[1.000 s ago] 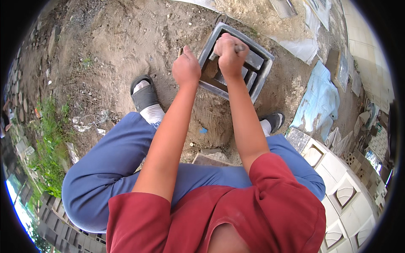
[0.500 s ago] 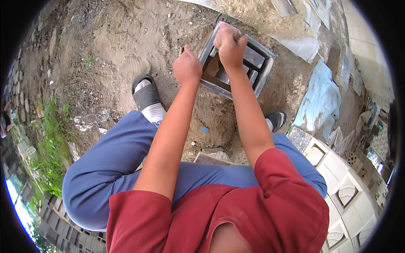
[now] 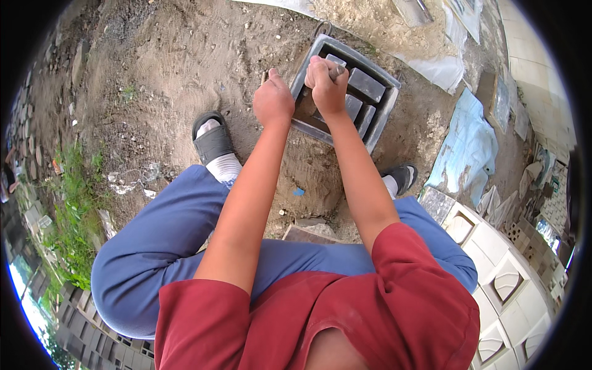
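A square grey metal mould (image 3: 385, 114) with raised dark blocks (image 3: 366, 85) inside stands on the dirt ahead of me. Over its left half, my right hand (image 3: 328, 89) is closed round a short dark rod-like tool (image 3: 337, 72). One end pokes out past my fist, and the rest is hidden. Brown soil-like material (image 3: 306, 103) shows inside beside that hand. Just off the mould's left side, my left hand (image 3: 274, 102) is a fist. A small brown stub shows at its top, and I cannot tell what it belongs to.
A wire loop (image 3: 322, 28) sticks out from the mould's far corner. Pale patterned blocks (image 3: 493, 271) are stacked to my right, near a light-blue sheet (image 3: 465, 145). White plastic sheeting (image 3: 435, 71) lies beyond the mould. My sandalled feet (image 3: 213, 139) flank the work; weeds (image 3: 77, 209) grow at left.
My right hand has come nearer and slightly left over the mould, with the rod-like tool in it, uncovering more of the far blocks. My left hand has hardly moved.
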`<action>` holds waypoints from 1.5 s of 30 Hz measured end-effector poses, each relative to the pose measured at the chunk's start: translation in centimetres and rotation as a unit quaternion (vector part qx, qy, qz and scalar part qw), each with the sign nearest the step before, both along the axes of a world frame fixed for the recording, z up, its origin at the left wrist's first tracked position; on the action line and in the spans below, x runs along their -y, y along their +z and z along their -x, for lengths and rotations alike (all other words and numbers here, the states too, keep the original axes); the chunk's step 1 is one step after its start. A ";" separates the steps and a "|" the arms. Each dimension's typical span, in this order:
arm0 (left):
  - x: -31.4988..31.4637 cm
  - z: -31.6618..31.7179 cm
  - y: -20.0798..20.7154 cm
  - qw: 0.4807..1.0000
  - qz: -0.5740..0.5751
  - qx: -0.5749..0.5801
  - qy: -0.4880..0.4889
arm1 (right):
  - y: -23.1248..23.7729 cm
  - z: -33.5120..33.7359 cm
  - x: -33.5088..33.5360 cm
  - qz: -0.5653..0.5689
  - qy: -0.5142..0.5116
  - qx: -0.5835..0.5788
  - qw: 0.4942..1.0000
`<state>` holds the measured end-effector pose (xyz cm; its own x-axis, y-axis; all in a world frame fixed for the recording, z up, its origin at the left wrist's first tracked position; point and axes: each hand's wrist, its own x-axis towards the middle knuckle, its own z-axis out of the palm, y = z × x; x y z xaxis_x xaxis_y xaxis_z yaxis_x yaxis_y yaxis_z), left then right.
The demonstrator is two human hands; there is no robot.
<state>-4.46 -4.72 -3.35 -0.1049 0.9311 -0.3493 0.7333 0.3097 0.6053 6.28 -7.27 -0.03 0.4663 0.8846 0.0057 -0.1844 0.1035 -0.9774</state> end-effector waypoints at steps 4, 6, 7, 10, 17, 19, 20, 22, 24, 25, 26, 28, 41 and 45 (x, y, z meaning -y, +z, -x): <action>-0.4 1.2 -0.1 1.000 0.006 -0.005 0.017 | 3.8 1.8 -0.1 -0.020 0.003 -0.003 1.000; -0.1 0.0 0.0 1.000 0.002 -0.011 0.011 | 1.0 2.1 0.6 -0.029 -0.014 0.081 0.996; 0.0 -0.5 0.0 1.000 -0.005 -0.023 0.011 | -0.3 2.1 0.8 -0.040 -0.026 0.159 0.986; 0.2 0.2 -0.1 1.000 -0.006 0.008 -0.003 | 0.4 2.0 0.1 0.004 -0.004 0.055 0.998; -0.2 -0.1 -0.7 1.000 -0.014 0.006 0.003 | -1.6 1.3 2.6 -0.042 -0.013 -0.011 0.999; -0.1 0.4 -0.4 0.999 0.016 0.026 0.009 | 0.0 1.3 1.5 -0.012 -0.023 -0.092 0.995; 0.0 1.0 -0.1 1.000 0.017 0.022 0.010 | 1.4 1.7 1.5 -0.031 -0.006 -0.121 0.992; -0.3 1.1 0.4 0.999 0.018 0.029 0.023 | 2.4 2.2 1.7 -0.048 -0.001 -0.076 0.996; -0.2 0.6 0.4 1.000 0.011 0.020 0.010 | 1.4 2.4 2.0 -0.072 -0.018 0.058 0.996; 0.0 0.0 0.3 1.000 0.003 0.014 -0.002 | -0.3 3.0 2.1 -0.050 -0.044 0.096 0.993; -0.1 0.2 0.1 1.000 0.000 0.013 -0.002 | -0.4 3.0 1.7 -0.024 -0.016 0.081 0.996; -0.1 0.7 -0.5 1.000 0.008 0.022 0.010 | -0.5 2.5 1.3 -0.001 0.012 0.066 0.998; -0.1 1.4 0.1 0.999 0.004 0.031 0.026 | 2.1 3.4 2.6 -0.049 -0.012 -0.048 0.998; -0.2 0.3 -0.3 1.000 0.009 0.025 0.012 | -1.7 2.2 2.4 0.008 0.020 -0.055 0.998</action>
